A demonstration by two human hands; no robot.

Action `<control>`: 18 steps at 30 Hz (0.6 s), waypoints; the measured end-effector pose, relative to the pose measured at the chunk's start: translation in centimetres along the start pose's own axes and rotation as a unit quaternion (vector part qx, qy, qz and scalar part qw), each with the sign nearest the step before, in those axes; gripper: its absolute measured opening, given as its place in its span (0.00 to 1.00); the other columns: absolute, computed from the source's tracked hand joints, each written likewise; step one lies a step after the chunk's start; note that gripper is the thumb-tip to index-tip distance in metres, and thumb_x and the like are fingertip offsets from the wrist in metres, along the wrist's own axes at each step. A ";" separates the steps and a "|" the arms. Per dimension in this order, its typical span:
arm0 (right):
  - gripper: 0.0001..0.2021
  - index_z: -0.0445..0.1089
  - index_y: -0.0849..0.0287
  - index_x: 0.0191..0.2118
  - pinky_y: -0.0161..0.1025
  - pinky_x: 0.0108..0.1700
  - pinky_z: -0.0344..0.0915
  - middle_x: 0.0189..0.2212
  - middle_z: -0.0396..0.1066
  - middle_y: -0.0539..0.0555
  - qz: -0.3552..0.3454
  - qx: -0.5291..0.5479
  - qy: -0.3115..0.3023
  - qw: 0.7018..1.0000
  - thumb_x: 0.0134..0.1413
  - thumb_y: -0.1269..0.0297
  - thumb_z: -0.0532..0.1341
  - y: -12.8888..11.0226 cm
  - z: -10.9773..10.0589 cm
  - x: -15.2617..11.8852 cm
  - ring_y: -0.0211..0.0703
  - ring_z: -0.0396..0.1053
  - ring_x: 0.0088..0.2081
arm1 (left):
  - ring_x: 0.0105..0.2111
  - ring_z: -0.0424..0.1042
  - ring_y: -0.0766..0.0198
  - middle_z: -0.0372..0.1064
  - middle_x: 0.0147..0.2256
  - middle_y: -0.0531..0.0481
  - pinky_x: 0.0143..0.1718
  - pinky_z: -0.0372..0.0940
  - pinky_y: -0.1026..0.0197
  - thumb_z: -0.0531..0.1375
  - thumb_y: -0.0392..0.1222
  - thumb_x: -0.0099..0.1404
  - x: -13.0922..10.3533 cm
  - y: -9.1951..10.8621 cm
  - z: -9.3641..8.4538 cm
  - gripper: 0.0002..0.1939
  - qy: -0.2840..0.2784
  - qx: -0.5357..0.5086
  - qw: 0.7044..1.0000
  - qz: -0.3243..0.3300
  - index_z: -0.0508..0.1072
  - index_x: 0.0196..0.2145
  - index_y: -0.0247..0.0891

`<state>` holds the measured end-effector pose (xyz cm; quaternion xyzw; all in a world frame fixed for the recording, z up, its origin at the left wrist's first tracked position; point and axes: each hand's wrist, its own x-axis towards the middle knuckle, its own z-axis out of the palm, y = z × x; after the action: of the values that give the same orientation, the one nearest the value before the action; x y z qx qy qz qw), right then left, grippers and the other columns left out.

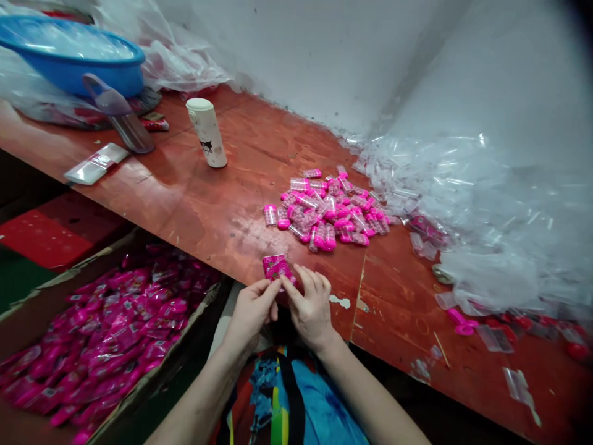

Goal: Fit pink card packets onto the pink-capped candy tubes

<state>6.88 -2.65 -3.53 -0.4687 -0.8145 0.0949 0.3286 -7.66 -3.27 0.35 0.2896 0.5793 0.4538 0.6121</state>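
A small pink printed packet [277, 266] is held at the table's near edge, between my two hands. My left hand [254, 306] pinches its lower edge with thumb and forefinger. My right hand [311, 303] has its thumb and forefinger on the packet's lower right part, with the other fingers curled beside it. Beyond them lies a pile of small clear containers with pink caps [328, 207], with pink pieces inside. An open cardboard box [39, 290] at the left holds many pink wrapped packets [125, 327].
On the red-brown table [250, 142] stand a white tumbler [210, 136] and a purple-topped bottle [123, 120]. A blue basin [69, 62] sits at the back left. Clear plastic pieces [500, 235] heap along the wall at right, near loose pink parts [463, 322].
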 end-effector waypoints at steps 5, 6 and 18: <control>0.18 0.62 0.54 0.56 0.47 0.52 0.65 0.50 0.67 0.58 0.224 0.324 0.035 0.918 0.61 0.65 0.55 0.0 -1.0 1.0 0.47 0.66 0.51 | 0.13 0.52 0.73 0.59 0.12 0.56 0.16 0.44 0.68 0.65 0.53 0.55 0.7 -0.2 1.4 0.19 0.003 -0.025 1.000 0.016 0.71 0.19 0.35; 0.17 0.62 0.55 0.55 0.44 0.49 0.66 0.46 0.69 0.56 0.261 0.375 0.033 0.889 0.60 0.63 0.57 0.1 -1.0 1.4 0.45 0.68 0.47 | 0.14 0.52 0.73 0.60 0.13 0.56 0.17 0.45 0.68 0.66 0.53 0.55 0.8 -0.3 1.7 0.18 -0.003 -0.033 0.999 0.015 0.71 0.20 0.35; 0.13 0.62 0.57 0.53 0.39 0.39 0.66 0.38 0.73 0.54 0.238 0.303 0.016 0.923 0.65 0.63 0.51 0.9 -0.8 2.1 0.41 0.70 0.35 | 0.14 0.55 0.74 0.61 0.13 0.53 0.16 0.48 0.69 0.68 0.51 0.52 1.5 0.1 3.1 0.19 -0.025 -0.097 0.993 -0.057 0.70 0.18 0.33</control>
<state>7.23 -0.53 -2.38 -0.5281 -0.6059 0.4053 0.4355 -4.82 -1.35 0.27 0.2064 0.5324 0.4652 0.6765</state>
